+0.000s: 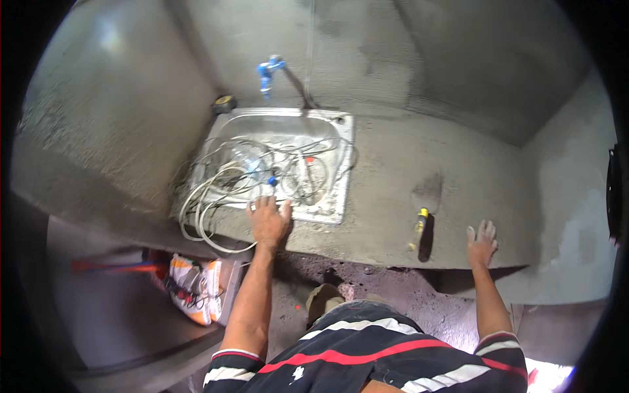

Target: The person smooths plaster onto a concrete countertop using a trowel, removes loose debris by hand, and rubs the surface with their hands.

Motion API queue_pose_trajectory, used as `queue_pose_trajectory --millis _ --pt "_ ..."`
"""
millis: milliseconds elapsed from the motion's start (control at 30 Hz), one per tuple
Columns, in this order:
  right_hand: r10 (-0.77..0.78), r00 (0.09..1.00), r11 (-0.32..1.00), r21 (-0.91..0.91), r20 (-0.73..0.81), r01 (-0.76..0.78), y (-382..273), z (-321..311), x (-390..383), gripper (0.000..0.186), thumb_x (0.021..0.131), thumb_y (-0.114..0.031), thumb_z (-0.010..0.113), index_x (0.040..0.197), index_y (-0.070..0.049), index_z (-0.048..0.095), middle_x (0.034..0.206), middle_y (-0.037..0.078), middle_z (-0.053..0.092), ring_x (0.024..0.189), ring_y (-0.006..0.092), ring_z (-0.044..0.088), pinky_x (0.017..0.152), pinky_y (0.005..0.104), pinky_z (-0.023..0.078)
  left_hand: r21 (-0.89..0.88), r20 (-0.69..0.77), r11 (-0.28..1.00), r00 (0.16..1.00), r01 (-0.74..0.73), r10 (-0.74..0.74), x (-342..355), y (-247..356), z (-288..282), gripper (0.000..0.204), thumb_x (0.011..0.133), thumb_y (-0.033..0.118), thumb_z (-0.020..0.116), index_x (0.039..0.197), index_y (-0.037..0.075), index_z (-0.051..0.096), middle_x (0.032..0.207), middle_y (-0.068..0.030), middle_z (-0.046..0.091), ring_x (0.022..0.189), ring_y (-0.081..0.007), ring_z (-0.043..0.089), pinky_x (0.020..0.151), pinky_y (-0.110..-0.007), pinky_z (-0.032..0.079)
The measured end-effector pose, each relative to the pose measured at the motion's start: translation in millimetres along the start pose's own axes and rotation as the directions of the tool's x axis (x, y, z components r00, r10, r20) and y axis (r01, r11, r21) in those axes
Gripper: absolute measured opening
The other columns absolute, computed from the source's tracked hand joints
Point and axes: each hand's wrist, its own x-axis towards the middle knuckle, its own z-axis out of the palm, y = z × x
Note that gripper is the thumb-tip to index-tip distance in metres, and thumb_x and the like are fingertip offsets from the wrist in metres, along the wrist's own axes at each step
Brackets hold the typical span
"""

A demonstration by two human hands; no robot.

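My left hand (270, 221) rests with fingers spread on the front rim of a metal sink (347, 167) set in a grey cement counter (386, 157). Coils of pale cable (196, 204) fill the basin and spill over its front left corner, close to that hand. Among them lies a clear plastic bottle (249, 160) with a blue cap (272, 181). Farther right, my right hand (483, 243) lies open near the counter's front edge, fingers apart and holding nothing. Between the hands, nearer the right one, sits a trowel (426, 196) with a yellow and black handle.
A blue tap (268, 73) juts from the cement wall above the sink. A black and yellow tape measure (225, 103) stands at the sink's back left corner. Below left are a white and orange sack (196, 288) with cords on it and a long red and blue object (118, 266).
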Motion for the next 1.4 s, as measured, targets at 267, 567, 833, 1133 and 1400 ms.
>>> queue_pose_trajectory --millis 267,567,833,1133,1400 --pt "0.002 0.998 0.993 0.118 0.057 -0.009 -17.2 -15.3 -1.2 0.074 0.104 -0.055 0.047 0.159 -0.007 0.039 0.168 0.019 0.029 0.156 0.0367 0.023 0.123 0.0588 0.020 0.040 0.033 0.999 0.999 -0.012 0.010 -0.5 -2.1 -13.0 0.041 0.096 0.040 0.062 0.114 0.004 0.070 0.119 -0.0142 0.067 0.122 -0.0332 0.057 0.114 -0.055 0.032" --pt "0.028 0.995 0.989 0.145 0.095 -0.041 -11.2 -24.0 -3.1 0.074 0.105 -0.053 0.046 0.160 -0.006 0.036 0.169 0.020 0.026 0.157 0.0361 0.020 0.124 0.0594 0.017 0.045 -0.018 0.997 0.997 -0.069 0.069 -2.3 0.3 -4.8 0.037 0.099 0.038 0.060 0.111 0.005 0.071 0.112 -0.0137 0.067 0.119 -0.0323 0.058 0.110 -0.054 0.035" --pt "0.021 0.996 0.984 0.172 0.087 -0.036 -10.1 -23.8 -0.7 0.074 0.103 -0.054 0.048 0.160 -0.007 0.037 0.168 0.019 0.027 0.157 0.0362 0.021 0.124 0.0592 0.017 0.042 -0.010 0.998 0.998 -0.055 0.055 -1.5 -1.5 0.2 0.039 0.096 0.040 0.063 0.113 0.006 0.071 0.115 -0.0121 0.068 0.119 -0.0314 0.058 0.111 -0.054 0.035" --pt "0.013 0.998 0.982 0.185 0.065 -0.025 -8.1 -20.8 -1.4 0.074 0.102 -0.054 0.049 0.158 -0.006 0.039 0.168 0.020 0.027 0.157 0.0366 0.021 0.124 0.0595 0.018 0.053 0.011 0.998 0.999 -0.043 0.043 -3.3 0.5 -2.9 0.040 0.098 0.041 0.060 0.115 0.006 0.072 0.118 -0.0130 0.068 0.120 -0.0318 0.058 0.114 -0.052 0.032" --pt "-0.002 1.000 0.987 0.159 0.029 -0.003 -3.7 -23.5 -3.5 0.074 0.103 -0.055 0.048 0.157 -0.006 0.041 0.166 0.022 0.030 0.155 0.0389 0.024 0.122 0.0587 0.019 0.055 0.006 0.997 0.999 -0.051 0.051 -4.0 1.9 5.3 0.042 0.100 0.042 0.057 0.114 0.005 0.071 0.121 -0.0142 0.067 0.121 -0.0328 0.057 0.114 -0.054 0.032"
